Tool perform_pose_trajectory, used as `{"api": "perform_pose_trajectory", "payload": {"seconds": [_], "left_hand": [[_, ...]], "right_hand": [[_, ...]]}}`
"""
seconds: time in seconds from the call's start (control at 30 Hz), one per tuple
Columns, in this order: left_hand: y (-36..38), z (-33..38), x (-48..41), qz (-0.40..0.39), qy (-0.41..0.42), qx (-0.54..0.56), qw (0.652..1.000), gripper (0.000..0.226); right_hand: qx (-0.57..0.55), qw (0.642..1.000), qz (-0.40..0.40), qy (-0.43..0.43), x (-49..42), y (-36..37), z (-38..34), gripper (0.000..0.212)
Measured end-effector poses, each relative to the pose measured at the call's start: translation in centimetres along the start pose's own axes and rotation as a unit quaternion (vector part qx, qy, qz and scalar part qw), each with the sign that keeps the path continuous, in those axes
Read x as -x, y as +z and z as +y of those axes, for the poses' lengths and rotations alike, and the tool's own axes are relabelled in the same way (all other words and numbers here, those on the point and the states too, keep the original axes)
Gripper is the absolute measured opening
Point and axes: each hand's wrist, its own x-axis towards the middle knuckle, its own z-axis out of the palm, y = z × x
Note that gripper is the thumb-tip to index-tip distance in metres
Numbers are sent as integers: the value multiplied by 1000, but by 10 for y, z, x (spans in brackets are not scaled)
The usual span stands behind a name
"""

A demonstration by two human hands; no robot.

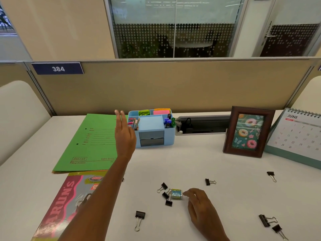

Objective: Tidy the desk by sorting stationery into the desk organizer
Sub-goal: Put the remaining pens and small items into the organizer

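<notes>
Hovering just left of the blue desk organizer (169,136), the left hand (124,136) keeps its fingers (119,119) straight, released. In front of the organizer, the right hand (199,204) touches a small blue-green box (176,194) on the bench (191,162) among binder clips (168,202); whether it grasps the box cannot be told.

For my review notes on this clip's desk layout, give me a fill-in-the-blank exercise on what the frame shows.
The desk calendar shows the month of ____. The folder left of the desk organizer is coloured ____. The right hand touches a small packet lying among black ____. The left hand, fingers straight, holds ____.
Missing words: June; green; binder clips; nothing.
</notes>
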Motion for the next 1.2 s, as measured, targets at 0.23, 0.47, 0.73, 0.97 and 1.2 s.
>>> {"api": "perform_pose_trajectory", "payload": {"seconds": [0.23, 0.47, 0.73, 0.97, 1.2], "left_hand": [[-10, -36, 71, -89, -73, -84, 990, 58], [-9, -66, 123, -214, -73, -161, 961, 66], [-8, -67, 127, -217, -58, -197, 954, 58], [-9, -65, 128, -204, -83, -185, 958, 53], [-15, -57, 125, -120, -164, -56, 977, 46]], "right_hand": [[2, 997, -76, 33, -4, 4, 3, 31], [-23, 990, -117, 68, -16, 11, 4, 39], [-145, 973, -139, 111, -34, 2, 2, 51], [-148, 985, -67, 52, -119, -12, -20, 34], [-65, 998, 7, -14, -241, -11, -62, 29]]}}
